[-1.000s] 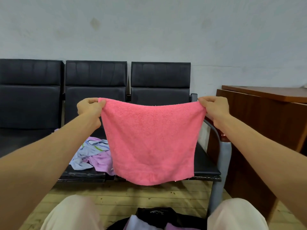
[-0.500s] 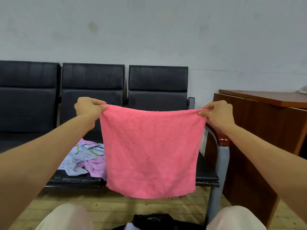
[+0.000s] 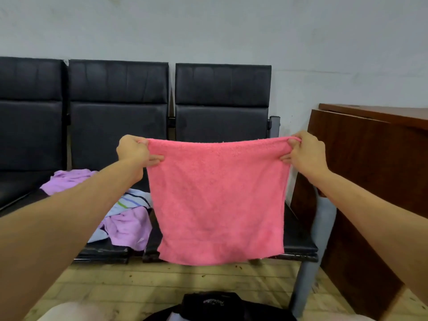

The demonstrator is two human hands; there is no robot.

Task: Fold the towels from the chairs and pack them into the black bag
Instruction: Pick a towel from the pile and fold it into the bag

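A pink towel (image 3: 217, 200) hangs flat in the air in front of the chairs, stretched by its two top corners. My left hand (image 3: 133, 151) pinches the top left corner and my right hand (image 3: 303, 154) pinches the top right one. On the middle chair seat lies a heap of loose towels: a purple one (image 3: 129, 228) and a white one with coloured stripes (image 3: 129, 202). The black bag (image 3: 215, 306) sits on the floor between my knees at the bottom edge, only its top showing.
A row of black padded chairs (image 3: 118, 112) stands against the grey wall, with a grey metal armrest and leg (image 3: 324, 218) at its right end. A brown wooden desk (image 3: 370, 158) stands close on the right. The floor (image 3: 162, 281) is pale wood.
Both hands have lowered a little with the towel still stretched between them, and their fingers have shifted on the top corners. The camera has tilted, showing less of the bag.
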